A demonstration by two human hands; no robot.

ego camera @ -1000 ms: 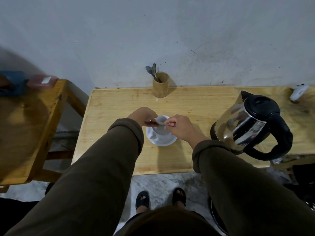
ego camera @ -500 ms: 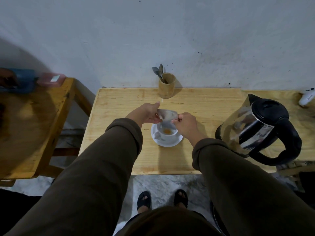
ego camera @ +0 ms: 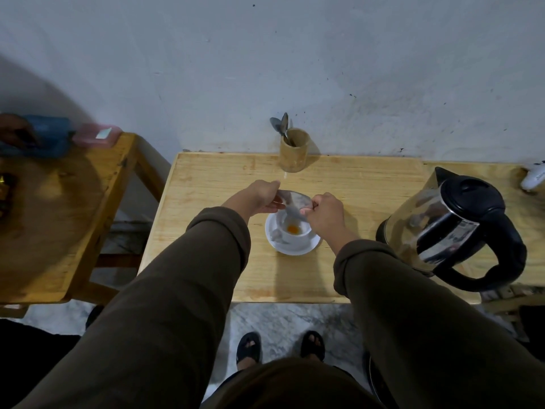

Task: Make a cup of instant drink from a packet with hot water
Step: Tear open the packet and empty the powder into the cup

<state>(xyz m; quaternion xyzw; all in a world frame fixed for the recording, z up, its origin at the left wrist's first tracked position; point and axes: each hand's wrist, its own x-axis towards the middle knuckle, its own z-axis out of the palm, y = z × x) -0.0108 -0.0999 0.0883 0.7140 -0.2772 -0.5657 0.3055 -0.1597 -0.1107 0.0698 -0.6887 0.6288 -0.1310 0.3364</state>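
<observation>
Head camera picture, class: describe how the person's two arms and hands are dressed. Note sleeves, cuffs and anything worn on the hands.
Both arms wear long, loose sleeves of plain dark olive-brown cloth, with no print or marking. The left sleeve and right sleeve each end in a gathered, slightly bunched cuff at the wrist. The left hand and right hand are bare: no gloves, and no rings or watch can be made out.

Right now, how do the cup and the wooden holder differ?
The cup is white and sits on a saucer; the holder is tan and stands directly on the table. The cup holds orange powder; the holder holds spoons. Both stand upright.
</observation>
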